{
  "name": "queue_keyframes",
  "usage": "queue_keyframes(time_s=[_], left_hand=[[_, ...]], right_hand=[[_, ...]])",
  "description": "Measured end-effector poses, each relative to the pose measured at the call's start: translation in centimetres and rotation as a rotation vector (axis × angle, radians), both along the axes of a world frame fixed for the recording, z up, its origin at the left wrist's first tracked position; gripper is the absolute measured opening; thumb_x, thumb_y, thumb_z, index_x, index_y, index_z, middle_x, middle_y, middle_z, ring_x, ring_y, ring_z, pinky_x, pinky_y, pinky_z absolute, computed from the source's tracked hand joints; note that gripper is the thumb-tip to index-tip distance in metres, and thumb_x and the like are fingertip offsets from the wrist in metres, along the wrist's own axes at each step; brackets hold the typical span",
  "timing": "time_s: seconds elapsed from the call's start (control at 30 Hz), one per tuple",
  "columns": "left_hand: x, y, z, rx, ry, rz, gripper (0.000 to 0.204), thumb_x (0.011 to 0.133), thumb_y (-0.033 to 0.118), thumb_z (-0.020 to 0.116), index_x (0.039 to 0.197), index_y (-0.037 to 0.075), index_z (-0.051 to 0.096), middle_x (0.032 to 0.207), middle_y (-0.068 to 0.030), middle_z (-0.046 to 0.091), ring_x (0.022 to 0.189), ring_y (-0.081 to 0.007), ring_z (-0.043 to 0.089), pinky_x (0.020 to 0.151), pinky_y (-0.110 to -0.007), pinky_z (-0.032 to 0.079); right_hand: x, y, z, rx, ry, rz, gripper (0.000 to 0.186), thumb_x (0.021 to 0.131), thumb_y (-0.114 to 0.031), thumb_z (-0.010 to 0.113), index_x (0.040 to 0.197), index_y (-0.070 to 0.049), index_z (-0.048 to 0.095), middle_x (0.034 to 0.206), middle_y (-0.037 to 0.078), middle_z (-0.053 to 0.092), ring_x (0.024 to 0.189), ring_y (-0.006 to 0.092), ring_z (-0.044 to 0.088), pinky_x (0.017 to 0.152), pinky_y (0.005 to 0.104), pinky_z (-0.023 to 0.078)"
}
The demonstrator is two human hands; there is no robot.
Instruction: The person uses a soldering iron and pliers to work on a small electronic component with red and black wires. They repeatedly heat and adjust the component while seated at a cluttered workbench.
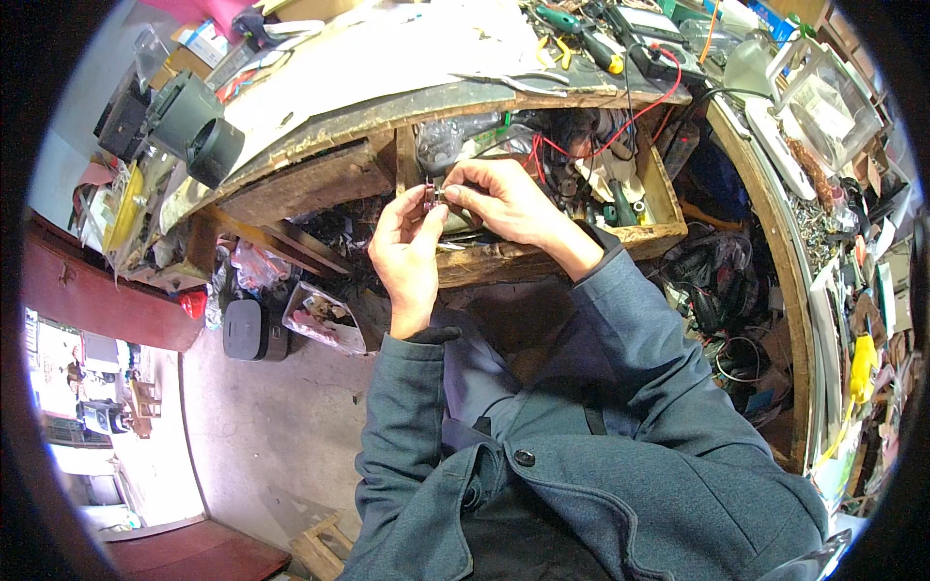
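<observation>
Small part (432, 198): it is between the two hands, just at 11 o'clock from the middle of the view; too small to say its exact kind.
Left hand (407, 254): thumb and fingers are narrow, pinching the part from its 7 o'clock side.
Right hand (511, 201): thumb and forefinger nearly meet at the part's 3 o'clock side; I cannot tell if they grip it or only touch.
Handling: I judge it light and stiff, perhaps fragile, easy to drop; better held by its edges with fingertips.
Drawer (567, 254): wooden, open, at 3 o'clock from the part, crowded with tools and a red wire (539, 147).
Workbench (426, 48): pale, worn top at 12 o'clock; pliers (511, 84) lie at 1 o'clock.
Floor (262, 426): plain grey, at 7 o'clock.
</observation>
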State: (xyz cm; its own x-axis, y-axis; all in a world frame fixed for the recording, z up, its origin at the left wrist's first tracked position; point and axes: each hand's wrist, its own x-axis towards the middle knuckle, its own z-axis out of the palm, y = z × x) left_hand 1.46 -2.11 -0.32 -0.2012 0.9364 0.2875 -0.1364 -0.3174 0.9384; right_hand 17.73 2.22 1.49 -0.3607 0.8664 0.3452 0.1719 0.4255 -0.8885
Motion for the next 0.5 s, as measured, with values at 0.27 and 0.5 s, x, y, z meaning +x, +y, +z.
queue_keyframes(time_s=[0.27,0.5], left_hand=[[0.24,-0.04,-0.57,0.064,0.056,0.059,0.03,0.088,-0.005,0.071,0.117,0.0,0.068,0.108,-0.0055,0.071,0.096,-0.0118,0.067,0.088,-0.026,0.054],[0.48,-0.05,-0.83,0.057,0.023,0.09,0.035,0.087,-0.008,0.07,0.122,-0.003,0.065,0.116,-0.0104,0.07,0.104,-0.0162,0.066,0.095,-0.029,0.053]], right_hand=[[0.03,0.1,-0.1,0.023,-0.113,0.063,0.025,0.099,-0.022,0.059,0.102,0.002,0.063,0.079,0.014,0.064,0.072,0.0191,0.06,0.068,0.0354,0.049],[0.1,-0.2,0.62,0.033,-0.176,0.056,0.022,0.097,-0.02,0.061,0.1,0.001,0.065,0.076,0.014,0.064,0.069,0.0204,0.061,0.067,0.0353,0.049]])
